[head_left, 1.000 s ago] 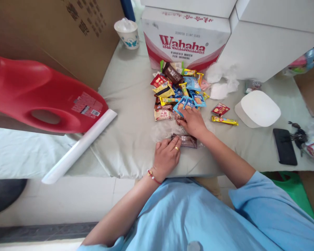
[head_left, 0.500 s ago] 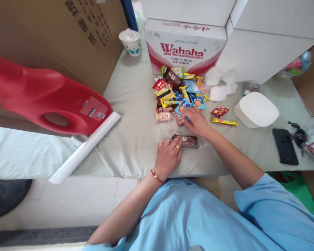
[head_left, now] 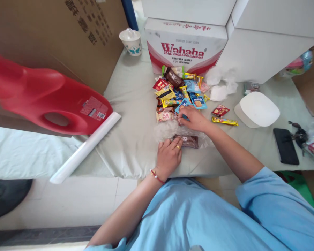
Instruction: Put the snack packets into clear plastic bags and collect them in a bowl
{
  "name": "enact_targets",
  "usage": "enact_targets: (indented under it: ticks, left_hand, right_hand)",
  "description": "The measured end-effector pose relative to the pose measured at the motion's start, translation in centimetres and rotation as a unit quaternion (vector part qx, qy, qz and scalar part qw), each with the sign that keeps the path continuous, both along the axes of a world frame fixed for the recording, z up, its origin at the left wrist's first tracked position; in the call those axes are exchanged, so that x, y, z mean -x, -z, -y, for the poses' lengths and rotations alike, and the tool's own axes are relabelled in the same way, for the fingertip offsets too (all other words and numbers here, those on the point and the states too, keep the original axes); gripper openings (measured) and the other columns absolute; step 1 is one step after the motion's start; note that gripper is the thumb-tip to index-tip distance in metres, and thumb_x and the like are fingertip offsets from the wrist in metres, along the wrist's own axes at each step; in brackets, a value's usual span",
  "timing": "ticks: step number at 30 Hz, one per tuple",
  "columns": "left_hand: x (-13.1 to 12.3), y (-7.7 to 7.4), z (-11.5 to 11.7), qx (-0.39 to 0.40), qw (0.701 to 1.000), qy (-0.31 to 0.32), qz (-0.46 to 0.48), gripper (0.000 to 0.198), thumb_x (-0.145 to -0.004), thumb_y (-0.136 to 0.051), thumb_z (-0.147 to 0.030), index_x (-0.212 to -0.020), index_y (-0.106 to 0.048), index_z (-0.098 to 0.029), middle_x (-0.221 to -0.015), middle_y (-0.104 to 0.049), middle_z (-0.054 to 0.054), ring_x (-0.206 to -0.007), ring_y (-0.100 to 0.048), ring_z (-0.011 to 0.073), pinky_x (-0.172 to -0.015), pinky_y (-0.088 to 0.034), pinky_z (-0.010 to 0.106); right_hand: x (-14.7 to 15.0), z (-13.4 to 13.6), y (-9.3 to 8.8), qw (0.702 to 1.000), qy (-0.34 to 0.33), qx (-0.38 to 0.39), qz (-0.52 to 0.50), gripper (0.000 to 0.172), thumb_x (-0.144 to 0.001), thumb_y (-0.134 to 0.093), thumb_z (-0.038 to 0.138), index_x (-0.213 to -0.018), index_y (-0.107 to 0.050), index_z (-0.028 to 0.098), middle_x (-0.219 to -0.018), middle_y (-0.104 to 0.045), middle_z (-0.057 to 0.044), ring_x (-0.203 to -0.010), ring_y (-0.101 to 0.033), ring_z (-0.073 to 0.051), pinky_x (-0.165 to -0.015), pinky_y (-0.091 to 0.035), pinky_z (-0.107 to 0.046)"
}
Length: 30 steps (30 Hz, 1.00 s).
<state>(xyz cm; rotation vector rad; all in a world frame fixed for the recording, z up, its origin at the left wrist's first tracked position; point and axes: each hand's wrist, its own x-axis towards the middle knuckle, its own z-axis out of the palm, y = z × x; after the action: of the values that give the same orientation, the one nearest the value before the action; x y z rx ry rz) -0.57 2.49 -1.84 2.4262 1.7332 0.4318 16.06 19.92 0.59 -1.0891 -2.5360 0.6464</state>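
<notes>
My left hand [head_left: 169,153] lies palm down near the table's front edge, its fingers stretched flat over the left end of a dark brown wrapped snack bar [head_left: 190,141]. A crumpled clear plastic bag [head_left: 167,131] spreads around and behind that bar. My right hand [head_left: 192,118] reaches to the front of a heap of wrapped snacks [head_left: 176,94], fingers curled down and closed at a small reddish snack packet, mostly hidden under them. Beside those fingers lie a pale pink packet [head_left: 164,116] and a blue biscuit packet [head_left: 199,102].
Right of the heap lie a red packet [head_left: 220,110], a yellow stick packet [head_left: 225,121] and a white tub [head_left: 256,109]. A phone [head_left: 285,146] is farther right. A red jug [head_left: 68,101] and white roll [head_left: 86,148] are left; a Wahaba-style water carton [head_left: 185,45] and paper cup [head_left: 131,42] stand behind.
My right hand has shifted slightly left and toward me, and its fingers have drawn together at the small packet. My left hand stays on the snack bar.
</notes>
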Motion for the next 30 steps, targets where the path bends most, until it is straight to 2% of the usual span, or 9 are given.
enact_targets:
  ticks: [3,7,12,15,17,20,23,27,30]
  left_hand:
    - [0.0,0.1,0.0,-0.001,1.0,-0.001,0.003,0.041,-0.099,-0.055,-0.019,-0.137,-0.07,-0.024,-0.141,-0.072,0.009,-0.104,-0.063,0.0286,-0.083,-0.043,0.046]
    - [0.0,0.1,0.0,-0.01,1.0,0.004,0.008,0.04,-0.1,-0.055,-0.019,-0.137,-0.069,-0.023,-0.141,-0.072,0.009,-0.104,-0.063,0.0283,-0.083,-0.045,0.046]
    - [0.6,0.1,-0.3,0.03,0.999,-0.004,0.039,0.03,-0.098,-0.055,-0.019,-0.119,-0.077,-0.022,-0.112,-0.079,0.012,-0.1,-0.065,0.0296,-0.084,-0.049,0.047]
    - [2.1,0.4,-0.4,0.079,0.981,0.038,0.175,0.033,-0.094,-0.053,-0.016,-0.113,-0.078,-0.024,-0.111,-0.08,0.009,-0.103,-0.068,0.0274,-0.092,-0.052,0.047]
    - [3.5,0.7,-0.3,0.112,0.943,0.032,0.311,0.032,-0.093,-0.052,-0.018,-0.106,-0.079,-0.025,-0.111,-0.081,0.007,-0.103,-0.071,0.0242,-0.095,-0.055,0.043]
    - [5.3,0.7,-0.6,0.109,0.871,-0.152,0.455,0.025,-0.093,-0.053,-0.028,-0.091,-0.078,-0.022,-0.095,-0.08,0.005,-0.092,-0.073,0.021,-0.085,-0.057,0.035]
    - [5.9,0.0,-2.0,0.027,0.826,-0.318,0.464,0.033,-0.1,-0.047,-0.04,-0.101,-0.074,-0.02,-0.102,-0.077,0.006,-0.094,-0.07,0.0197,-0.085,-0.056,0.032]
    - [4.9,-0.5,-4.7,0.024,0.917,-0.248,0.312,0.059,-0.093,-0.064,-0.057,-0.139,-0.059,-0.02,-0.15,-0.06,0.016,-0.144,-0.051,0.033,-0.121,-0.04,0.051]
    - [4.7,0.1,-5.4,0.086,0.966,-0.16,0.184,0.058,-0.079,-0.08,-0.054,-0.124,-0.067,-0.02,-0.16,-0.05,0.018,-0.158,-0.029,0.0437,-0.126,-0.027,0.064]
  right_hand:
    - [-0.8,0.7,-0.6,0.998,-0.006,0.051,0.039,0.014,-0.093,-0.066,0.023,-0.103,-0.074,0.017,-0.083,-0.072,-0.004,-0.082,-0.061,-0.021,-0.077,-0.04,-0.03]
    - [-1.2,4.1,-1.4,0.999,-0.044,0.006,0.031,0.023,-0.102,-0.056,0.026,-0.098,-0.078,0.017,-0.091,-0.074,-0.008,-0.089,-0.063,-0.022,-0.081,-0.042,-0.032]
    - [-1.4,10.4,-0.1,0.994,-0.05,-0.035,0.095,0.039,-0.107,-0.049,0.026,-0.14,-0.069,0.025,-0.095,-0.069,-0.008,-0.086,-0.057,-0.022,-0.071,-0.04,-0.031]
    - [-1.4,12.3,1.4,0.991,-0.025,-0.041,0.128,0.047,-0.108,-0.046,0.022,-0.152,-0.059,0.033,-0.102,-0.066,-0.007,-0.084,-0.055,-0.021,-0.069,-0.039,-0.031]
    - [-1.1,12.7,1.8,0.99,-0.026,-0.047,0.13,0.048,-0.108,-0.046,0.023,-0.153,-0.058,0.036,-0.103,-0.065,-0.007,-0.086,-0.055,-0.022,-0.074,-0.04,-0.032]
    - [-0.2,13.0,1.1,0.986,-0.024,-0.052,0.155,0.05,-0.106,-0.051,0.019,-0.151,-0.059,0.037,-0.105,-0.064,-0.008,-0.091,-0.056,-0.023,-0.079,-0.042,-0.034]
    - [0.8,13.3,-0.2,0.98,-0.023,-0.047,0.194,0.049,-0.103,-0.053,0.017,-0.148,-0.063,0.035,-0.108,-0.064,-0.012,-0.095,-0.056,-0.026,-0.081,-0.043,-0.038]
    - [1.4,13.6,-0.7,0.98,-0.019,-0.026,0.198,0.043,-0.103,-0.053,0.018,-0.142,-0.067,0.03,-0.108,-0.063,-0.014,-0.098,-0.056,-0.029,-0.082,-0.044,-0.041]
    - [0.5,13.5,-0.1,0.987,-0.014,-0.002,0.158,0.043,-0.104,-0.051,0.017,-0.143,-0.067,0.028,-0.107,-0.063,-0.013,-0.098,-0.056,-0.028,-0.085,-0.047,-0.041]
